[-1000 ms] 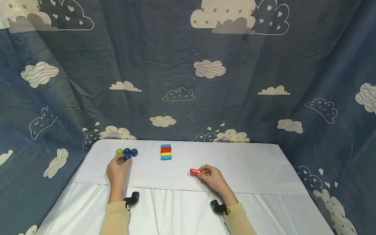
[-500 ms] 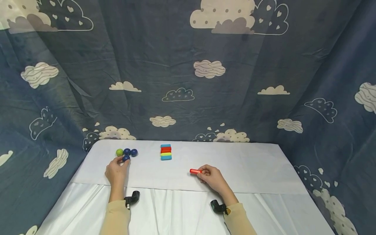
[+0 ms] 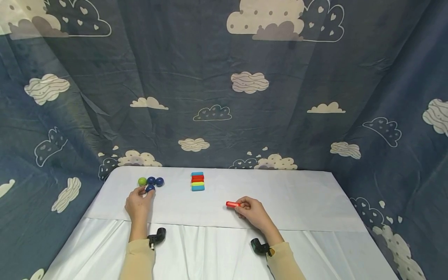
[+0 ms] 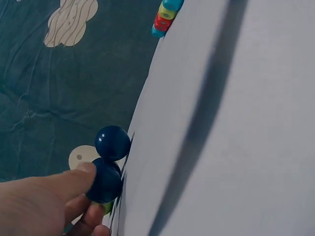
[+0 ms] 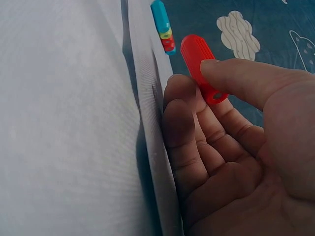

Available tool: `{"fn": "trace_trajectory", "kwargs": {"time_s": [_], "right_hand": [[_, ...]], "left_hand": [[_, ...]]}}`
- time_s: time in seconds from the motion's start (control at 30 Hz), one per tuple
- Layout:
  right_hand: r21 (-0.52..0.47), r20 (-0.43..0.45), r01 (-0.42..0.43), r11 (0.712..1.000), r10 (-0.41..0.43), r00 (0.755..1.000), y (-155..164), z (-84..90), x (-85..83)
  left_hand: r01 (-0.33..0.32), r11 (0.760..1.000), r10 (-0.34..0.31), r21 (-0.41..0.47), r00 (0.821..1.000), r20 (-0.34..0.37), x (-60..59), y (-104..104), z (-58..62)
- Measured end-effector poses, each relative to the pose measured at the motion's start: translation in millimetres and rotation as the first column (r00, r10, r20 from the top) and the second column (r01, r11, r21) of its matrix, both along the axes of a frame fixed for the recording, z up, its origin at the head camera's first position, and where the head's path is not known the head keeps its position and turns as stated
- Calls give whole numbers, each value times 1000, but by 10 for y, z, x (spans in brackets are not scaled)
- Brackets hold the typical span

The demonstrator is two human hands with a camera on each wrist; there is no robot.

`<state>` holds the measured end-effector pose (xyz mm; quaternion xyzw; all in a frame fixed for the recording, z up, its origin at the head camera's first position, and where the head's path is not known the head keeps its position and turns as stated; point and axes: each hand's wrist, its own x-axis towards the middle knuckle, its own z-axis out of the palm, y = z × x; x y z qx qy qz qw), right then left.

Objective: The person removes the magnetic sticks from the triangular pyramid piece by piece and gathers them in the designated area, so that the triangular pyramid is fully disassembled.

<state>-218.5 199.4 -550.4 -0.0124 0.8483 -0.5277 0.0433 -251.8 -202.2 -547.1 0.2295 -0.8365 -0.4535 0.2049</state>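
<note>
My left hand [image 3: 138, 205] pinches a shiny dark blue ball [image 3: 150, 188] between thumb and fingers, close over the white table. Just beyond it are two more blue balls, one behind [image 3: 151, 180] and one to the right [image 3: 160, 182], with a green ball [image 3: 142, 181] at the left. In the left wrist view the thumb lies against the held ball [image 4: 106, 183]. Farther right, my right hand [image 3: 254, 212] holds a short red plastic piece [image 3: 231, 204] by one end. The right wrist view shows this red piece's ridged side [image 5: 195, 51] and a small hole in its near end.
Between the hands, toward the back, lies a row of similar plastic pieces [image 3: 197, 181] in blue, red and yellow. A white cloth covers the table [image 3: 297, 198]. Behind and at both sides hangs a dark blue curtain [image 3: 210, 89] with cloud prints.
My left hand has drawn the blue ball slightly toward me and to the left, and it has stayed there since half a second ago. My right hand has kept its place.
</note>
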Motion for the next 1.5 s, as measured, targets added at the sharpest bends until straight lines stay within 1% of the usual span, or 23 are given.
{"fn": "trace_trajectory", "kwargs": {"time_s": [0.07, 0.13, 0.2, 0.27, 0.33, 0.4, 0.47, 0.53, 0.63, 0.73, 0.8, 0.83, 0.9, 1.0, 1.03, 1.07, 1.13, 1.2, 1.37, 1.5], "right_hand": [[-3, 0, -1, 1000, 1, 1000, -2, 6, 7], [-7, 2, -3, 1000, 3, 1000, -3, 11, 13], [-9, 4, -3, 1000, 3, 1000, -2, 17, 17], [-5, 0, -7, 1000, 7, 1000, -2, 21, 20], [-6, 1, -8, 1000, 8, 1000, 0, 25, 19], [-9, 0, -10, 1000, 10, 1000, 5, 27, 16], [-11, -4, -13, 1000, 13, 1000, 12, 25, 11], [-15, -4, -11, 1000, 11, 1000, 18, 25, 11], [-18, -15, -17, 1000, 17, 1000, 18, 18, 16], [-20, -25, -25, 1000, 24, 999, 11, 12, 32], [-18, -30, -28, 999, 28, 999, -1, 12, 44], [-15, -33, -29, 999, 28, 999, -9, 15, 51], [-8, -52, -37, 999, 37, 998, -32, 21, 65], [-4, -63, -46, 999, 45, 997, -89, 36, 68], [-5, -69, -50, 999, 50, 996, -112, 41, 66], [-6, -75, -56, 998, 55, 996, -137, 45, 62], [-9, -78, -70, 998, 69, 995, -189, 56, 51], [-12, -90, -86, 996, 85, 992, -238, 74, 47], [-22, -111, -114, 993, 110, 988, -314, 100, 50], [-5, -113, -120, 993, 119, 986, -334, 101, 53]], "left_hand": [[-4, 1000, 5, 21, 1000, -20, 18, -3, 34], [-7, 999, 9, 41, 999, -53, 43, 15, 93], [3, 999, 2, 52, 995, -97, 71, 61, 181], [29, 998, -22, 52, 989, -144, 97, 134, 291], [70, 997, -60, 45, 981, -184, 122, 234, 411], [121, 992, -112, 31, 970, -214, 145, 358, 511], [184, 983, -174, 19, 956, -235, 167, 502, 573], [246, 969, -238, 7, 943, -234, 193, 667, 596], [326, 945, -318, 4, 923, -215, 235, 928, 543], [398, 917, -392, -1, 904, -170, 279, 1173, 436], [450, 893, -447, -6, 883, -141, 314, 1306, 364], [482, 876, -479, -11, 869, -126, 331, 1359, 330], [547, 837, -546, -3, 834, -86, 365, 1437, 272], [636, 772, -635, 11, 771, -51, 391, 1495, 200], [657, 754, -656, 13, 754, -40, 393, 1504, 179], [673, 739, -672, 24, 740, -31, 394, 1508, 164], [694, 720, -693, 23, 720, -24, 394, 1508, 147], [695, 718, -695, 37, 719, -17, 393, 1503, 136], [673, 737, -675, 66, 738, 6, 389, 1509, 105], [676, 733, -678, 78, 735, 4, 386, 1540, 79]]}}
